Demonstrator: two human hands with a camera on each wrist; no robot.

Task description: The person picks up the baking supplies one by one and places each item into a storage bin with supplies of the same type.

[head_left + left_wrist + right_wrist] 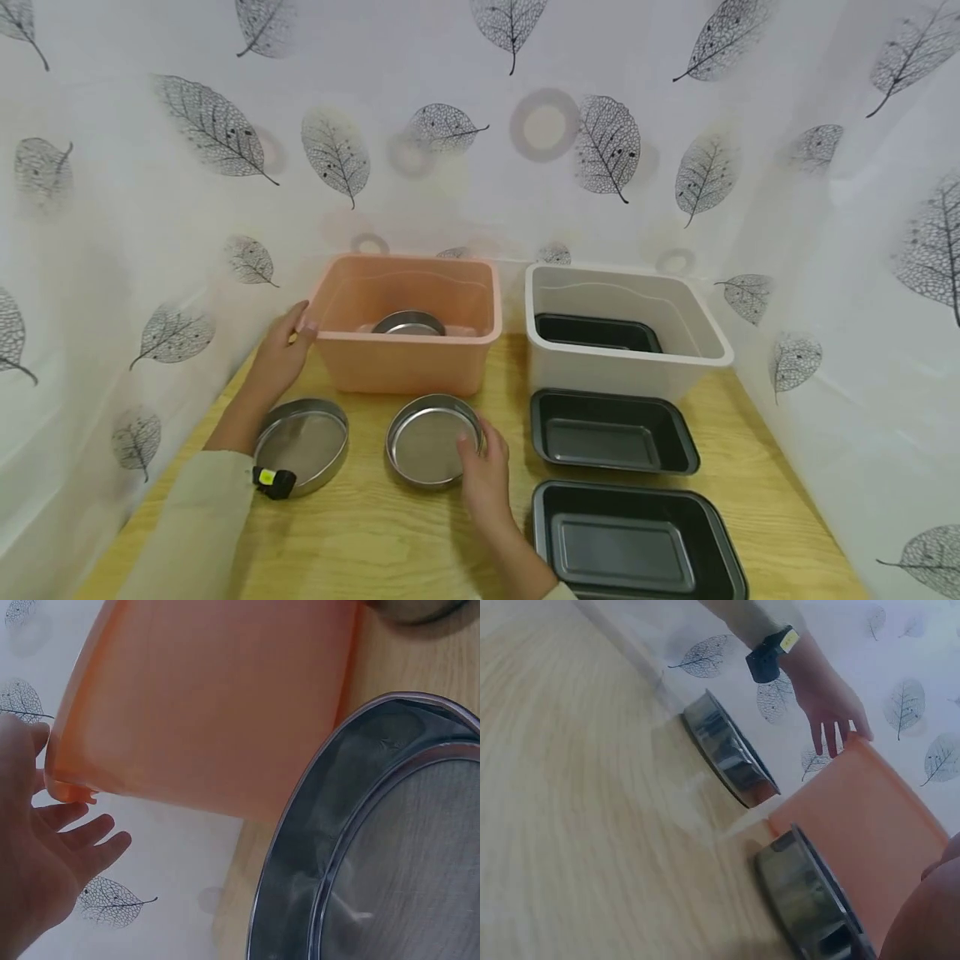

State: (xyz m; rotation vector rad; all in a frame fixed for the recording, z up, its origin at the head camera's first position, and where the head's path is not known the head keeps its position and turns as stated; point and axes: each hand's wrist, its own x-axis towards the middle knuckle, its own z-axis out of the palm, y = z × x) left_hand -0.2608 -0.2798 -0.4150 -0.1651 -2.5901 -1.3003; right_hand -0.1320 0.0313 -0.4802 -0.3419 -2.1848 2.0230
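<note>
My right hand (486, 483) pinches the right side of a small round metal sieve (427, 446), thumb inside the rim and fingers outside. This sieve (814, 900) sits low on the wooden table in the right wrist view. With fingers spread and fairly straight, my left hand (281, 354) touches the left rim corner of a peach plastic bin (408, 367); the left wrist view shows the fingers (90, 836) beside that corner. A larger round sieve (303, 442) lies beneath my left forearm, its mesh (420, 862) showing. Inside the peach bin stands another round metal sieve (409, 322), partly hidden.
A white plastic bin (607, 371) stands at the back right with a dark loaf pan (596, 332) in it. Before it lie a dark rectangular pan (615, 433) and a larger one (622, 546). A leaf-patterned curtain (450, 192) encloses the table (360, 542).
</note>
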